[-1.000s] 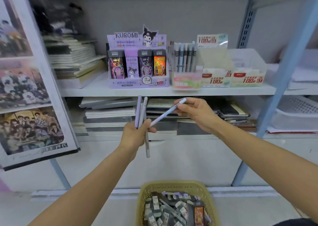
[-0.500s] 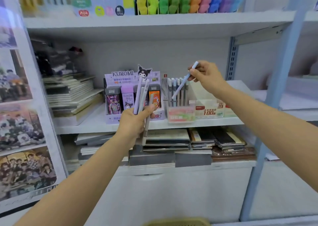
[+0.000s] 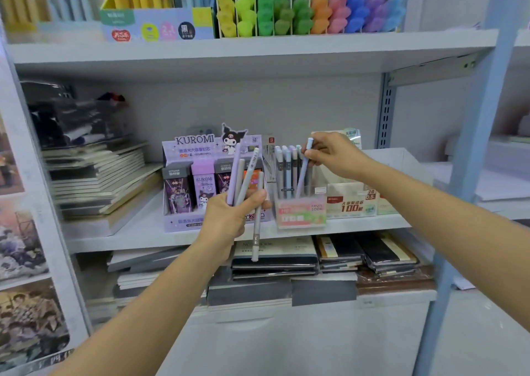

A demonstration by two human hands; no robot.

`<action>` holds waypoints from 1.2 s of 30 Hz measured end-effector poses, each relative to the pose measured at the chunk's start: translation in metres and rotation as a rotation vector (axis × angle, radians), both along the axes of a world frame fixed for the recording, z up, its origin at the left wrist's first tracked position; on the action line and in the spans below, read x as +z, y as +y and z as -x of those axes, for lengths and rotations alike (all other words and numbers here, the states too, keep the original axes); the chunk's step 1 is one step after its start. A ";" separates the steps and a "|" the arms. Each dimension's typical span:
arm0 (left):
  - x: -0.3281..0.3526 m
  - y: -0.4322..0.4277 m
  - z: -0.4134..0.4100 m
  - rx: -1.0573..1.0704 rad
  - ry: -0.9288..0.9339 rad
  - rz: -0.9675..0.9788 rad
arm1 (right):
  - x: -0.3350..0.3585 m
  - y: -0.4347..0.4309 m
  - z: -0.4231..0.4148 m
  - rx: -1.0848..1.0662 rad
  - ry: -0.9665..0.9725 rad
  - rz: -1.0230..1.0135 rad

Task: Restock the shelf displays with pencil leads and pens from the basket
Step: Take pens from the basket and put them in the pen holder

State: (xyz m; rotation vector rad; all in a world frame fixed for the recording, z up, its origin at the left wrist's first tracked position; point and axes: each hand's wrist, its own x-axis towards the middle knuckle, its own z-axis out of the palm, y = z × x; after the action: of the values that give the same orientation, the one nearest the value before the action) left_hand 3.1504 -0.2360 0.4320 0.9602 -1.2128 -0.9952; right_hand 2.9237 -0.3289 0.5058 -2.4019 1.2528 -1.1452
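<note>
My left hand (image 3: pixel 229 218) grips a bunch of several pale grey and lilac pens (image 3: pixel 246 186) in front of the purple Kuromi pencil-lead display (image 3: pixel 198 186) on the middle shelf. To the right, my right hand (image 3: pixel 332 155) pinches one light blue pen (image 3: pixel 303 172) near its top. The pen's lower end is inside the clear pen holder (image 3: pixel 301 212), among the pens that stand there. The basket is out of view.
Boxes marked 100 (image 3: pixel 351 200) stand right of the holder. Stacked notebooks (image 3: pixel 97 180) lie at the shelf's left, more notebooks (image 3: pixel 338 255) on the shelf below. Coloured highlighters (image 3: pixel 309 11) fill the top shelf. A blue upright post (image 3: pixel 470 175) stands at the right.
The view rose from the basket to the shelves. My right hand carried the blue pen up and right and lowered it into the clear holder. My left hand rose with its pens.
</note>
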 end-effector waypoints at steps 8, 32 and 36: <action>0.000 0.000 0.004 0.022 0.011 0.013 | -0.015 -0.004 -0.016 -0.042 -0.075 0.017; 0.013 0.034 0.016 0.198 0.049 0.035 | -0.053 0.101 -0.010 0.202 -0.624 -0.436; 0.006 0.041 0.021 0.089 -0.056 -0.050 | -0.034 0.096 -0.002 0.229 -0.748 -0.367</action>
State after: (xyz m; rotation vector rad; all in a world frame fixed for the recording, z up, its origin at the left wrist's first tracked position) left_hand 3.1296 -0.1954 0.4384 1.0787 -1.1857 -0.9370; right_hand 2.9258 -0.2332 0.4722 -1.5620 0.8158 -1.3960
